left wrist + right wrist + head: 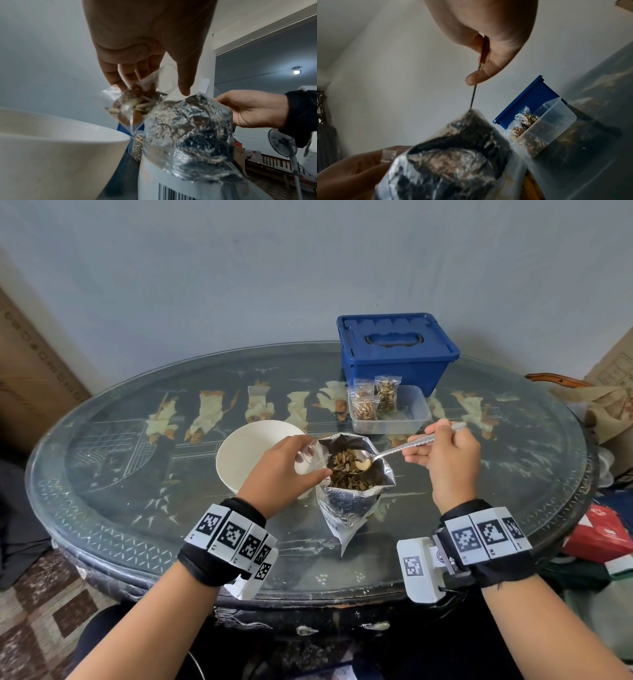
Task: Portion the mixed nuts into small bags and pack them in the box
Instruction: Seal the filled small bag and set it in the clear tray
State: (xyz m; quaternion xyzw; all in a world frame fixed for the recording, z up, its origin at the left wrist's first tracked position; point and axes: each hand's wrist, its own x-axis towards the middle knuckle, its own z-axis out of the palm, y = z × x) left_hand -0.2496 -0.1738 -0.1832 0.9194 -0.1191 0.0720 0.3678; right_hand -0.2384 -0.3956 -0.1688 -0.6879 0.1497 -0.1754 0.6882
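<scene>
A silver foil pouch [352, 501] of mixed nuts stands open at the table's middle, also seen as the foil pouch [187, 132] and foil pouch [453, 162]. My left hand [291, 467] pinches a small clear bag [135, 104], partly filled with nuts, just left of the pouch mouth. My right hand [442, 453] grips a metal spoon [394, 451]; its bowl holds nuts, a cashew among them, over the pouch opening. Two filled small bags [375, 400] stand in a clear plastic tub [411, 419]. Behind it sits a lidded blue box [394, 350].
A white bowl [250, 453] stands just left of the pouch, under my left hand. The glass-topped oval table [137, 474] has open surface to the left and right. Clutter and a red packet [596, 532] lie off the right edge.
</scene>
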